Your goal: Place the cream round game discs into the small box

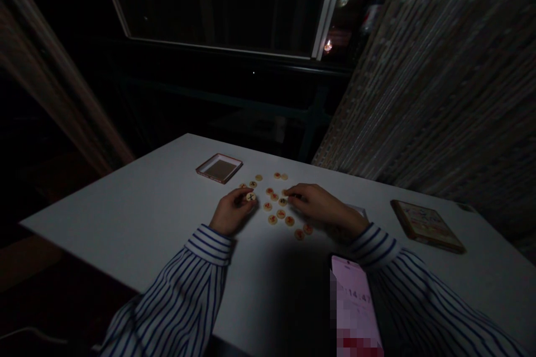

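Observation:
Round xiangqi pieces (281, 214) with red or dark characters lie scattered on the white table between my hands. My left hand (231, 211) pinches a piece with a dark character (250, 197) between thumb and fingers, its face turned up. Beyond it lie a few more pieces, one with a dark mark (253, 184). My right hand (312, 203) reaches in from the right, fingers bent together at a pale piece (285, 192). Close below those fingertips is another dark-marked piece (283, 201). Whether the right fingers grip the pale piece or only touch it is hard to see.
A shallow open box (220, 168) stands at the back left of the table (138, 201). On the right lies a flat patterned box (427, 226). A lit phone (355, 301) is near me, below my right forearm. Stringed curtains (389, 95) hang behind, and the room is dim.

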Demonstrator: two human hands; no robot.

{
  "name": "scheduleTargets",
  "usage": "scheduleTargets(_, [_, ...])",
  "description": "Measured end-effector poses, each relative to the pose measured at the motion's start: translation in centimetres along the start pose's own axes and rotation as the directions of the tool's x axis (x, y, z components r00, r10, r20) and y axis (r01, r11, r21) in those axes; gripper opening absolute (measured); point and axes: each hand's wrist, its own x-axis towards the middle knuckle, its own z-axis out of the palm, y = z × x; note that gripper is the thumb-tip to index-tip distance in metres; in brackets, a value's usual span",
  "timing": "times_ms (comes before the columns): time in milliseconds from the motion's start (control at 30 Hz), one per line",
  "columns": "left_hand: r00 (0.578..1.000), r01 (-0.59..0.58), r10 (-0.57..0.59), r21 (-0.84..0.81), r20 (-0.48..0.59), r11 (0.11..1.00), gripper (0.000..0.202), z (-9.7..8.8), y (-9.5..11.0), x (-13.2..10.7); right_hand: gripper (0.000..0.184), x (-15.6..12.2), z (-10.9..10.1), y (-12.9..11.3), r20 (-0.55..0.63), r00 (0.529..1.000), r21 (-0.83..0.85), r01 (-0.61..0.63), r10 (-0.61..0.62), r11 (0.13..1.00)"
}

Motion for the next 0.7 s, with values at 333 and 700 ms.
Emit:
scheduleTargets(333, [0.999, 0.011, -0.009, -0.043, 0.037, 0.999, 0.041, 0.8, 1.9, -0.2, 0.028, -2.1, -1.6, 0.8, -0.091, 0.995, 0.062, -0.041, 0.047, 0.997])
scheduleTargets(700, [0.989, -0.021, 0.024, -0.024, 0.146, 1.000, 0.034, 3.3, 4.1, -1.1, 0.027, -3.8, -2.4, 1.2, -0.184, 0.980, 0.154, -0.052, 0.080, 0.987])
